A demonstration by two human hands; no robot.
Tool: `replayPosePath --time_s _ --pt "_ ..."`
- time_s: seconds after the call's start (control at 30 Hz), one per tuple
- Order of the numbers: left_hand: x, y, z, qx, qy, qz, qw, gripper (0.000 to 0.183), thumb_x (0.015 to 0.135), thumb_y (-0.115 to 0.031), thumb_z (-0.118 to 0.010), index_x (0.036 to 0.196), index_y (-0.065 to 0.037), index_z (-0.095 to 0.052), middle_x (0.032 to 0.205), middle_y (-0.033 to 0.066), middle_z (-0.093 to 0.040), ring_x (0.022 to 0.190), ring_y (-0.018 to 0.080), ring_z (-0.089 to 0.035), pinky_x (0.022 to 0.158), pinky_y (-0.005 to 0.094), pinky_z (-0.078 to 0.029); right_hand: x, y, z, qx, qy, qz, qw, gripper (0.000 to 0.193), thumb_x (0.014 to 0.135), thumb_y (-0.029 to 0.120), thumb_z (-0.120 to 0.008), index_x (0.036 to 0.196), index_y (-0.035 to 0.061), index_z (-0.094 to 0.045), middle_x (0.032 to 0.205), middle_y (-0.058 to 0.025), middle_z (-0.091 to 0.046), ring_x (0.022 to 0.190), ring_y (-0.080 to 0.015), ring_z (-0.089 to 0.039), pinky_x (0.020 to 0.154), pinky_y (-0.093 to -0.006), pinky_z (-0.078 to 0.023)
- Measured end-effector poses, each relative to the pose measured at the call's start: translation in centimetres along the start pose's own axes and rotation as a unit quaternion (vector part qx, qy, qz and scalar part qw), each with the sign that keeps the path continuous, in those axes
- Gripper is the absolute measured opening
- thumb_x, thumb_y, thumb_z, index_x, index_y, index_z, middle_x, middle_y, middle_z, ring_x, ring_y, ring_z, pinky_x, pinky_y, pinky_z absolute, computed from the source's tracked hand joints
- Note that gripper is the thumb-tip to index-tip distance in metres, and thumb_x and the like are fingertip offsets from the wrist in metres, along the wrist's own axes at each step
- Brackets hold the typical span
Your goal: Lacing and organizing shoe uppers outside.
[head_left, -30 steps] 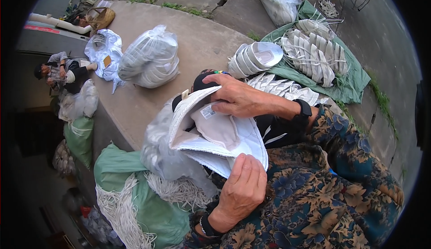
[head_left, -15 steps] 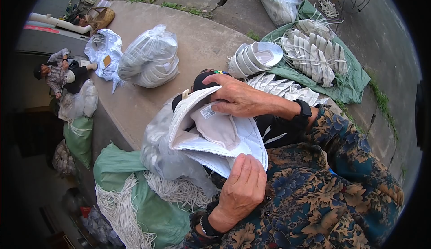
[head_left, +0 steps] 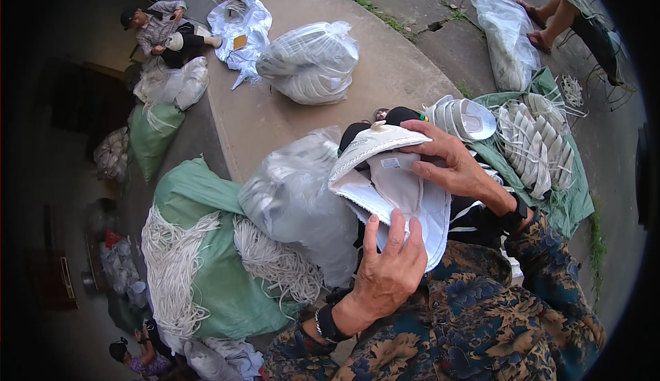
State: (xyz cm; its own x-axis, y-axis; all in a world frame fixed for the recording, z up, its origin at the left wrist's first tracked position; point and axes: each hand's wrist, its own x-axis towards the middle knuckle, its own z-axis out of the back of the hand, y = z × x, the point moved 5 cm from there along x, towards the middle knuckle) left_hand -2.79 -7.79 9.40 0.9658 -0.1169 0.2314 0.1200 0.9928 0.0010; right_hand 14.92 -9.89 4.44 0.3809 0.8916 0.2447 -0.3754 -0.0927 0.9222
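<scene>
A white stitched shoe upper [head_left: 434,226] lies between my two hands, its inside facing me. Within it shows a pale padded tongue [head_left: 397,183] bearing a small printed label. My right hand [head_left: 457,164] grips the far rim, thumb on the inner side. At the near edge is my left hand [head_left: 386,267], its fingers somewhat apart over the lining; its thumb is hidden. Just beyond my right hand stands a nested stack of white uppers [head_left: 464,118], and more laced uppers [head_left: 533,144] are piled on a green sheet [head_left: 581,199].
At my left, bundles of white laces [head_left: 175,264] hang over a green sack [head_left: 251,298]. A clear plastic bag [head_left: 292,202] stands beside it; another filled bag [head_left: 313,61] sits on the concrete farther off. Other people [head_left: 161,27] are seated at left; bare legs [head_left: 557,20] show at far right.
My view has swung, so the scene sits farther right and lower. My left fingers have spread from a tight pinch on the near edge onto the lining. The right hand keeps its grip.
</scene>
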Motion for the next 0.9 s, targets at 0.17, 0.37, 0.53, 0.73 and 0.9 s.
replayPosePath --time_s 0.17,0.37,0.53,0.73,0.9 --pt "-2.0 2.6 3.1 0.013 -0.111 0.043 0.993 0.02 0.072 -0.013 -0.056 0.087 -0.004 -0.066 0.084 0.0088 -0.059 0.108 0.036 -0.051 0.092 0.054 -0.029 3.5 3.0 -1.4 -0.046 0.027 0.059 0.997 0.036 0.076 0.018 -0.06 0.109 0.0036 -0.061 0.132 -0.0181 -0.04 0.116 -0.0311 -0.046 0.093 -0.038 -0.039" --pt "-6.6 9.0 1.4 0.09 -0.121 0.184 0.971 0.029 0.067 -0.008 -0.058 0.094 0.0 -0.063 0.092 0.0103 -0.059 0.112 0.0395 -0.046 0.09 0.0522 -0.03 6.2 3.2 -4.0 0.088 0.012 0.071 0.994 0.031 0.084 0.02 -0.06 0.112 0.0074 -0.06 0.139 -0.0151 -0.034 0.122 -0.0269 -0.041 0.093 -0.0352 -0.039" --pt "-17.3 15.9 -14.7 0.102 0.022 0.317 0.943 0.025 0.067 -0.007 -0.06 0.091 -0.001 -0.059 0.089 0.0136 -0.054 0.114 0.0427 -0.04 0.087 0.0516 -0.033 3.8 -1.8 -3.7 0.154 0.009 -0.082 0.985 0.021 0.084 0.011 -0.055 0.101 0.0016 -0.064 0.125 -0.0127 -0.048 0.098 -0.0147 -0.053 0.083 -0.0282 -0.043" --pt "-23.0 14.3 -27.6 -0.02 0.17 0.382 0.908 0.019 0.073 -0.01 -0.057 0.089 -0.001 -0.06 0.088 0.0169 -0.056 0.097 0.0354 -0.05 0.078 0.0463 -0.038 -4.7 -7.6 3.8 0.067 -0.147 -0.18 0.97 0.019 0.082 0.007 -0.053 0.096 -0.0016 -0.063 0.098 -0.0068 -0.063 0.087 -0.0123 -0.056 0.08 -0.0263 -0.044" --pt "-25.5 15.8 -30.4 -0.13 0.233 0.424 0.865 0.024 0.077 -0.015 -0.056 0.097 0.0 -0.057 0.095 0.0232 -0.06 0.096 0.0431 -0.053 0.081 0.045 -0.043 -20.0 -16.0 11.3 -0.074 -0.212 -0.389 0.893 0.022 0.079 0.015 -0.056 0.092 -0.0002 -0.065 0.075 -0.0076 -0.064 0.071 -0.013 -0.057 0.064 -0.0275 -0.047"
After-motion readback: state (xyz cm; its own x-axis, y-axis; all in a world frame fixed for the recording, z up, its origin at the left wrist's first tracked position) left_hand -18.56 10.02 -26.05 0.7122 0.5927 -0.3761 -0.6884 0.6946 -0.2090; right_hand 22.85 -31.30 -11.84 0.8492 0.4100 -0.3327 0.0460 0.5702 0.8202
